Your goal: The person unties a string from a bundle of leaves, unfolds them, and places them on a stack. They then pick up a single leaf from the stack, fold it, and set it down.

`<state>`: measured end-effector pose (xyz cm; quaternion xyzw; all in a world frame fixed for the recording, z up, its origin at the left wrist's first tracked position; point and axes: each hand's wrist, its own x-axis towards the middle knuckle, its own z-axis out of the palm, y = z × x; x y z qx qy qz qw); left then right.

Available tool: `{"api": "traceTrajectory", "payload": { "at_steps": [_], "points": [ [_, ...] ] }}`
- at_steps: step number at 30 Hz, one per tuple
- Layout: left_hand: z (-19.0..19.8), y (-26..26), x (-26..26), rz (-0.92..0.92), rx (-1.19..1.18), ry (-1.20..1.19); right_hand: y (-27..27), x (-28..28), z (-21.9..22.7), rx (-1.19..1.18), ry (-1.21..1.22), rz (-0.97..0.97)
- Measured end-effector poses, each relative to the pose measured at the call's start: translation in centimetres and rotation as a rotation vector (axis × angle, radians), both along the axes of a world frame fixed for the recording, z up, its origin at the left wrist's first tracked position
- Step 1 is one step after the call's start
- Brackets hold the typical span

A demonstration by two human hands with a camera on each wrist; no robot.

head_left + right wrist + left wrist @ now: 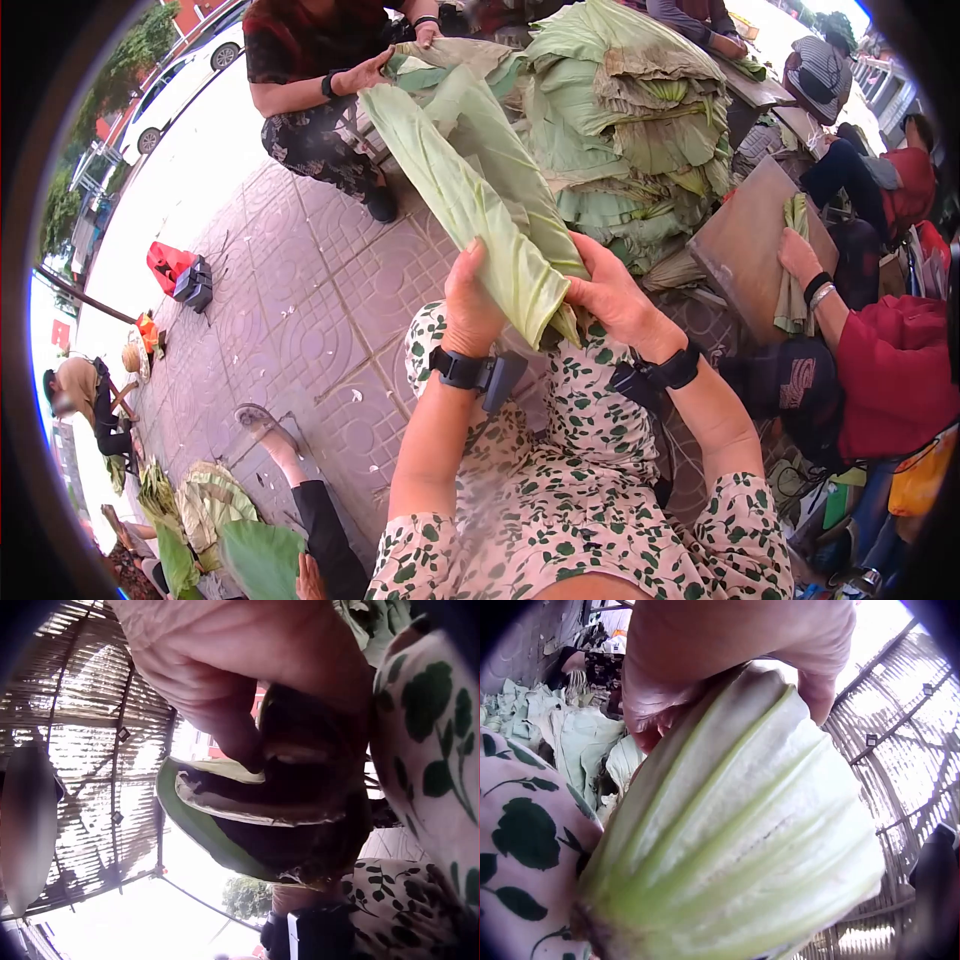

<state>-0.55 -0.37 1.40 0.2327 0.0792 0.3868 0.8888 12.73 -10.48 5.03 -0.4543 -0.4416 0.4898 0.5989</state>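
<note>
A folded bundle of pale green lotus leaf (455, 185) extends away from my lap, its ribbed, pointed end toward me. My left hand (472, 305) grips its left side near that end, with the thumb along the leaf. On the other side my right hand (628, 308) pinches the leaf edge between thumb and fingers. Close up in the left wrist view, the leaf's ribs (735, 840) fan out from a brown tip below the hand. Several folded layers (217, 832) with dark gaps between them show under my right hand in the right wrist view.
A tall pile of folded lotus leaves (630, 130) stands ahead. Opposite me, a person (310, 75) handles another leaf. At right, another person's hand (800, 258) holds a folded leaf on a wooden board (750, 250). A green leaf (262, 560) is at lower left.
</note>
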Motion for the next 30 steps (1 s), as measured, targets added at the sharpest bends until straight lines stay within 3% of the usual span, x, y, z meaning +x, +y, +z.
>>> {"api": "traceTrajectory", "payload": {
  "at_steps": [4,6,7,10,12,15,17,20,22,25,30],
  "points": [
    [-0.2,0.4,0.0,-0.067,0.076,-0.028,0.5,-0.4,-1.7,-0.01,-0.045,-0.151],
    [-0.1,0.3,0.2,0.063,0.127,0.166,0.7,-0.6,-2.4,0.042,-0.142,-0.299],
    [0.0,0.8,0.0,0.019,0.144,0.137,0.8,-0.5,-2.8,0.049,-0.308,-0.38],
    [1.1,1.0,-0.7,0.007,0.119,0.027,1.1,-0.7,-2.9,0.12,-0.347,-0.455],
    [0.7,1.1,-1.0,0.037,0.099,0.011,0.8,-0.6,-2.6,0.088,-0.401,-0.455],
    [-0.4,1.7,-1.6,0.045,0.108,0.354,0.9,-0.2,-3.1,0.081,-0.499,-0.385],
    [-0.4,2.0,-2.1,0.017,0.02,0.311,1.3,0.1,-3.5,0.157,-0.043,-0.292],
    [0.1,2.0,-2.5,-0.034,-0.119,0.216,1.3,0.3,-2.2,0.107,0.075,-0.255],
    [0.3,2.0,-2.4,-0.023,-0.193,0.15,1.4,0.7,-2.7,0.125,-0.025,-0.245],
    [0.3,2.0,-2.6,0.042,-0.197,0.169,1.0,0.3,-2.9,0.141,-0.575,-0.29],
    [0.1,2.0,-2.7,0.021,-0.168,0.173,1.6,1.1,-4.0,0.072,-0.403,-0.359]
  ]
}}
